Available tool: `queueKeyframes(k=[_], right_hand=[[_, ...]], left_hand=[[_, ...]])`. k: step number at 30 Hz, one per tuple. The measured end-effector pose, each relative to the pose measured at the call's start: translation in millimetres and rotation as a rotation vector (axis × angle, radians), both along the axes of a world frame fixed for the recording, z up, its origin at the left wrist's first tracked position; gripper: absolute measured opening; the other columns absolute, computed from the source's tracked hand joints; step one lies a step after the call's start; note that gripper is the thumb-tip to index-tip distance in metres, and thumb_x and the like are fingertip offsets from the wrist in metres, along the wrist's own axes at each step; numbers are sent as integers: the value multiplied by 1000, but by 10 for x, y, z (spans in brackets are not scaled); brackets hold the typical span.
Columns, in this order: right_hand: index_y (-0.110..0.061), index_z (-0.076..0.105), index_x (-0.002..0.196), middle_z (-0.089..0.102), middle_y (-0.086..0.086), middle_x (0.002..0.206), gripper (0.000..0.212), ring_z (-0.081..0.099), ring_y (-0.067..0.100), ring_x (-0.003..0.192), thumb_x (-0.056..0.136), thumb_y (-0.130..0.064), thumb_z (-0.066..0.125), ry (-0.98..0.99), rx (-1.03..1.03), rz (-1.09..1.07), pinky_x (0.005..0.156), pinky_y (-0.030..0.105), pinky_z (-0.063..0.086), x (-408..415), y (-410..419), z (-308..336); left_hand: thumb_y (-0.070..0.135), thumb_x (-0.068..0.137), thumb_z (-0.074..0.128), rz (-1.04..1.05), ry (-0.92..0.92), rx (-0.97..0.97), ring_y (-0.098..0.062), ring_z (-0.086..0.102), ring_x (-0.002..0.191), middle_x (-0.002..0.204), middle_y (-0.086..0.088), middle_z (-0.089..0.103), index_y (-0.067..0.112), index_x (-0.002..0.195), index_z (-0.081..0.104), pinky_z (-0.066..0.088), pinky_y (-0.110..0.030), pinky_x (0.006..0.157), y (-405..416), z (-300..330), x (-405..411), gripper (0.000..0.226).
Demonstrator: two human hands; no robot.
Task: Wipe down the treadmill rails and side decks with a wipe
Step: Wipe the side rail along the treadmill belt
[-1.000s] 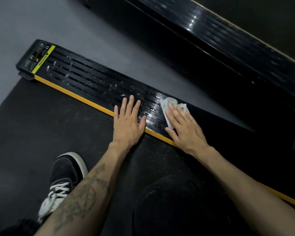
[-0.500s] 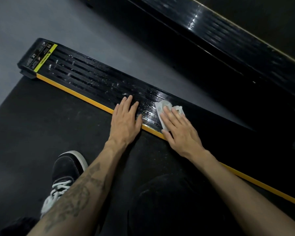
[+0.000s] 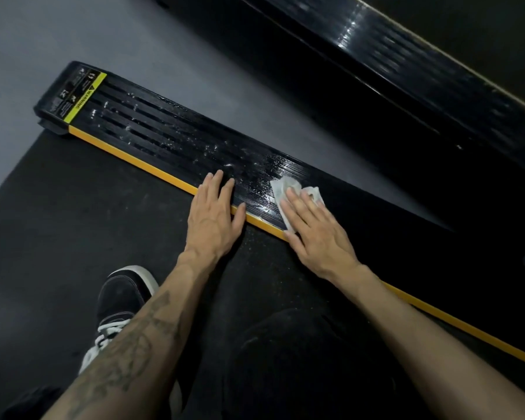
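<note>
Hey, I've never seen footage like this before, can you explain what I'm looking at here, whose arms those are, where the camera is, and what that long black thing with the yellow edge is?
This is a single view from a camera worn on a person's head, looking down at their own arms. No robot is involved. The long black ribbed strip is a treadmill side deck, edged by a yellow stripe, with a warning label at its far end. The dark surface nearer the person is the treadmill belt. The right hand presses a white wipe flat on the deck; the left hand rests flat across the stripe. White specks dot the deck beyond the hands. A black shoe is below.
</note>
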State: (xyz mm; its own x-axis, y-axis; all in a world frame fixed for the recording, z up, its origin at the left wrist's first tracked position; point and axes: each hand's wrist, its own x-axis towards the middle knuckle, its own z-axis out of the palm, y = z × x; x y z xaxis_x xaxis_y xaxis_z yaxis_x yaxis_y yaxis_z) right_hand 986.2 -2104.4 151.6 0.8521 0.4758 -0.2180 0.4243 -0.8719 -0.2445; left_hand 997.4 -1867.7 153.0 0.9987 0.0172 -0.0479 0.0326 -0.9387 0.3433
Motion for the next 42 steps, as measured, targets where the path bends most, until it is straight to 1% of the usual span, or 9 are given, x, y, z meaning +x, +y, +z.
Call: queueKeyframes(k=[6,10,15,21,26,30,34,36,42], right_hand=[[-19,-6,164,-17,3,171,70,-15,20,157,107,-54,13,53,-43,-252,129,41,-5,246,456,-12],[-18,2,165,-10,2,172,72,-9,20,159,104,-53,15,28,-16,-83,130,45,6,-21,438,-24],[-18,16,165,6,2,173,64,3,19,160,107,-44,26,-18,1,36,127,49,20,-133,4,-35],[-18,0,165,-11,4,172,77,-12,22,158,100,-58,9,33,-31,-162,129,42,-4,98,462,-19],[-19,2,165,-10,0,173,74,-13,18,158,103,-55,21,38,-7,78,130,46,6,-114,262,-29],[-19,5,165,-6,-1,173,71,-10,15,159,104,-50,23,21,-39,49,129,47,11,-204,18,-32],[-17,-4,164,-15,3,171,79,-15,18,158,101,-61,13,35,-35,-113,129,41,-5,-62,398,-57],[-14,-8,164,-19,6,171,82,-16,22,158,101,-64,10,14,-76,-112,128,42,-7,-6,578,-83],[-19,-1,165,-13,0,173,75,-12,20,159,106,-56,26,5,-62,136,129,48,9,-208,202,-72]], left_hand=[[43,102,52,-3,1,61,-33,28,153,162,-17,37,8,150,47,25,-47,125,-19,-5,10,60],[46,103,47,-23,12,87,-33,27,153,163,-16,35,9,152,45,25,-49,125,0,-23,5,61],[49,104,40,-37,52,119,-30,20,156,167,-13,28,13,156,38,12,-49,128,3,-7,16,63],[47,104,46,-17,43,98,-32,24,155,165,-16,32,11,154,42,14,-49,128,-15,-12,32,62],[48,104,45,-35,42,92,-31,24,154,165,-14,32,12,154,41,14,-48,128,33,-29,28,62],[47,103,48,-22,28,63,-31,25,154,164,-13,34,13,153,43,14,-47,128,22,-17,33,61],[43,104,50,-16,24,52,-32,26,153,163,-14,36,11,152,44,16,-48,128,11,-21,30,58],[39,104,50,-14,20,25,-32,28,153,162,-15,37,10,151,46,18,-48,127,14,-10,27,55],[34,104,52,-27,4,11,-32,30,152,161,-15,39,10,150,48,18,-46,126,53,-7,33,51]])
